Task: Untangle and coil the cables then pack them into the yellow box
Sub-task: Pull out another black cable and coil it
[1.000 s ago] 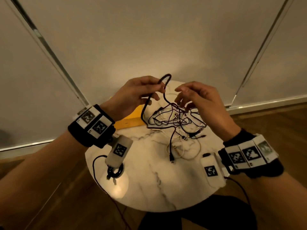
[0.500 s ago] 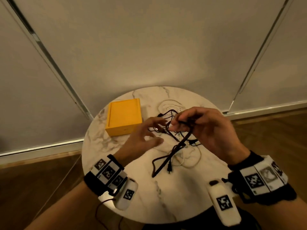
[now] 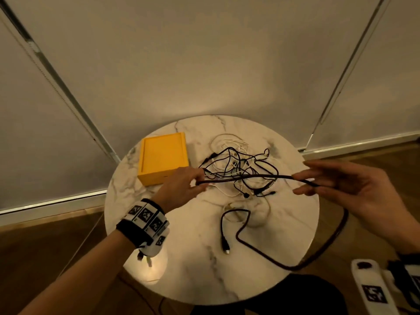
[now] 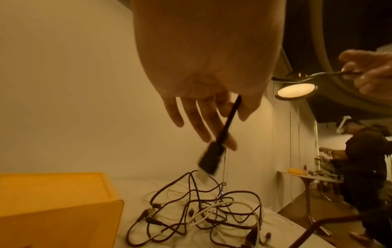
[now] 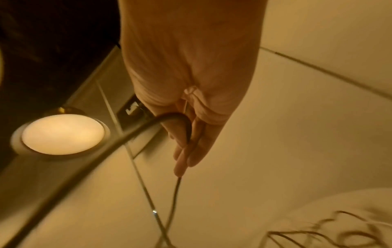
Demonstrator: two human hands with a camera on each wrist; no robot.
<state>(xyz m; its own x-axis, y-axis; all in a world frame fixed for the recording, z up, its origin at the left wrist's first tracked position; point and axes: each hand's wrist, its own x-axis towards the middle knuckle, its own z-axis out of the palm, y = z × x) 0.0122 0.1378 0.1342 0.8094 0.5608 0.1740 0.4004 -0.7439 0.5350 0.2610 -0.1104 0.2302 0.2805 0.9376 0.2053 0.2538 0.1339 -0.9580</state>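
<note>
Left hand (image 3: 181, 183) pinches the plug end of the black cable (image 3: 254, 177), and the right hand (image 3: 345, 187) holds it further along, so both grips are grasping that one stretched span. The rest trails off the desk (image 3: 181, 269) edge around 5 o'clock, so I reckon a hard pull could drag the tangled pile (image 3: 238, 169) lying right under the span, with the yellow box (image 3: 163, 155) at 10 o'clock from the left grip.

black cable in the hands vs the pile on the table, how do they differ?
The black cable is lifted and stretched between the left hand and right hand; the tangled pile lies slack on the marble table. The black cable is a single strand, largely pulled out of the pile; the tangled pile is several knotted strands. The black cable is all dark; the tangled pile mixes black and white leads. Neither is in the yellow box yet.
</note>
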